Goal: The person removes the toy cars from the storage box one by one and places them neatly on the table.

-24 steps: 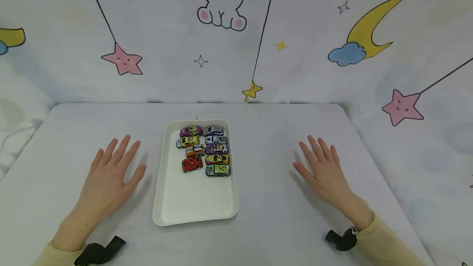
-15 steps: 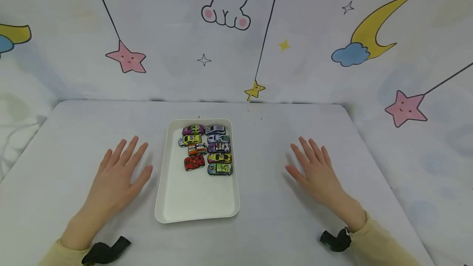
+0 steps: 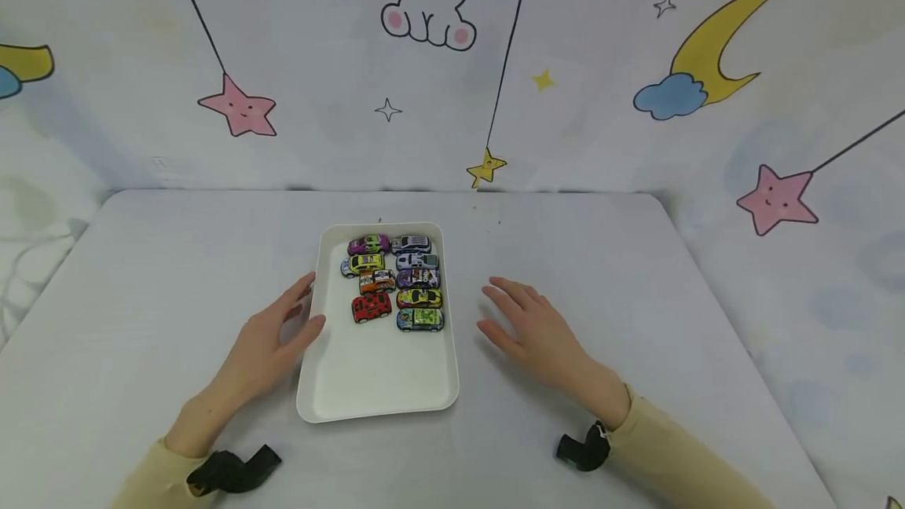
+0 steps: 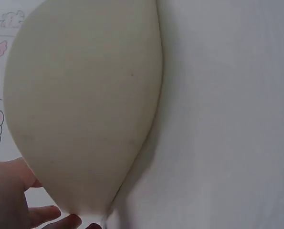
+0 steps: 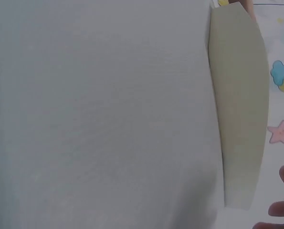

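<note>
A white rectangular tray (image 3: 368, 375) lies on the table with several small toy cars in its far half. Among them are a red car with black spots (image 3: 371, 307) and a green and blue car (image 3: 420, 320). My left hand (image 3: 265, 348) is at the tray's left rim, its thumb overlapping the rim and its fingers loosely bent along the side. The left wrist view has the tray's wall (image 4: 89, 95) very near, with fingertips close to its far end. To the right of the tray, my right hand (image 3: 544, 336) holds nothing, its fingers extended toward the right rim, a gap between.
The white tabletop (image 3: 566, 242) extends around the tray on all sides. Behind it rises a pale backdrop (image 3: 318, 38) printed with stars, a moon and a bear. A dark strap piece (image 3: 236, 470) sits at the left wrist, and another (image 3: 585, 448) at the right.
Both hands have moved inward toward the tray, the left reaching its left rim and the right coming closer to its right side. The tray and cars keep their places on the table.
</note>
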Action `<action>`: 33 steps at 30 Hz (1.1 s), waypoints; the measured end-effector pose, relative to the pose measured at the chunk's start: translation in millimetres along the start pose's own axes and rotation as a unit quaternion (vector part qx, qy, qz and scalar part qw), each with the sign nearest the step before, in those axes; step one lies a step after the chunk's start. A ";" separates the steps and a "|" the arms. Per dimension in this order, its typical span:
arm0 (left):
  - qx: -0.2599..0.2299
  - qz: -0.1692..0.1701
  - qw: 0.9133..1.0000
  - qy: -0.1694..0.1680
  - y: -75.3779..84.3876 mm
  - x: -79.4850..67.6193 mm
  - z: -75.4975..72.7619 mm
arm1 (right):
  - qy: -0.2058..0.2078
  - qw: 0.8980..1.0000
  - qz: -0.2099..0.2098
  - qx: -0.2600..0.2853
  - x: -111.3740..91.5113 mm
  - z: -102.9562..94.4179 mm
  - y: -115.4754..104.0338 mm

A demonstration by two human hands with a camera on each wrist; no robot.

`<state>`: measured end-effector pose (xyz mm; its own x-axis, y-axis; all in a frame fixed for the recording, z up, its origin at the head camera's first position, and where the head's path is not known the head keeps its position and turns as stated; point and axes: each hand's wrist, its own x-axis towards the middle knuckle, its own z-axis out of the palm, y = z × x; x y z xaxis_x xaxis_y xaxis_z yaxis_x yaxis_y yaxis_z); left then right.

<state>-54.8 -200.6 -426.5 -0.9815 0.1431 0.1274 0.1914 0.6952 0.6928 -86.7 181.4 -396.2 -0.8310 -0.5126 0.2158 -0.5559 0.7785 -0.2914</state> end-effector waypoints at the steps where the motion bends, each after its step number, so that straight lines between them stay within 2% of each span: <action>1: -0.017 0.002 1.000 -0.001 -2.4 0.2 2.7 | 0.008 1.000 -0.007 0.008 1.8 1.2 -3.6; 4: -0.062 0.011 0.998 0.004 -10.6 0.2 10.7 | 0.034 0.999 -0.026 0.031 7.4 5.5 -12.1; 10: -0.102 0.026 0.994 0.032 -20.5 0.6 20.2 | 0.057 0.996 -0.043 0.060 17.8 15.3 -20.5; 16: -0.105 0.020 0.994 0.035 -20.4 -1.4 20.1 | 0.050 0.994 -0.061 0.080 24.9 22.7 -29.1; 24: -0.090 0.012 0.996 0.028 -20.7 -0.4 19.4 | 0.050 0.992 -0.083 0.076 32.8 30.9 -38.1; 33: -0.078 0.004 0.997 0.028 -21.1 -3.0 19.7 | 0.011 0.996 -0.069 0.055 37.0 41.5 -44.3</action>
<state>-55.7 -201.8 -455.5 -0.9797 0.1064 0.1699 0.2000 0.5756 0.7929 -93.5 112.9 -414.0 -0.7467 -0.6029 0.2808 -0.6644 0.6562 -0.3579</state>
